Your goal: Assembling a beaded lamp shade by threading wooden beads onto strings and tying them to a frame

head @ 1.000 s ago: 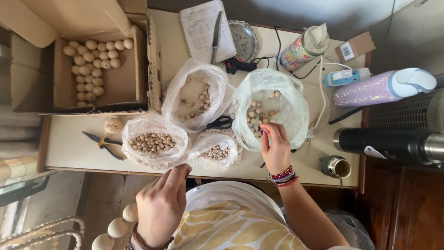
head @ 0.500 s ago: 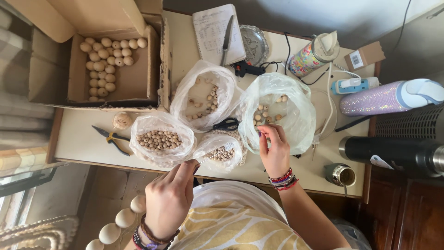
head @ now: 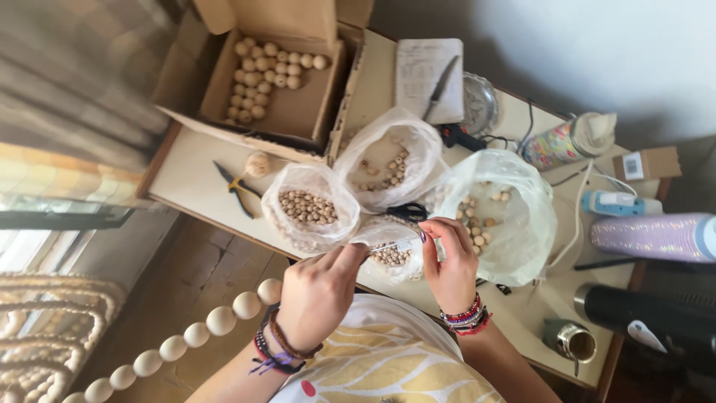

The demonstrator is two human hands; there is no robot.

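L hand (head: 317,291) & R hand (head: 450,261) both pinched shut on thin white cord (head: 388,246), stretched btwn them over small bead bag (head: 389,256). Strung wooden beads (head: 179,343) hang lower-left. Beyond: bigger bead bags (head: 309,205), cardboard box (head: 287,112).

Soft daylight fills the scene, brightest at the far left, where the striped curtain (head: 67,172) looks washed out. The plastic bags (head: 496,205) glare white on the pale table (head: 195,183). The right edge sinks into dark shadow. Focus is fair in the middle; the edges bend and blur slightly.
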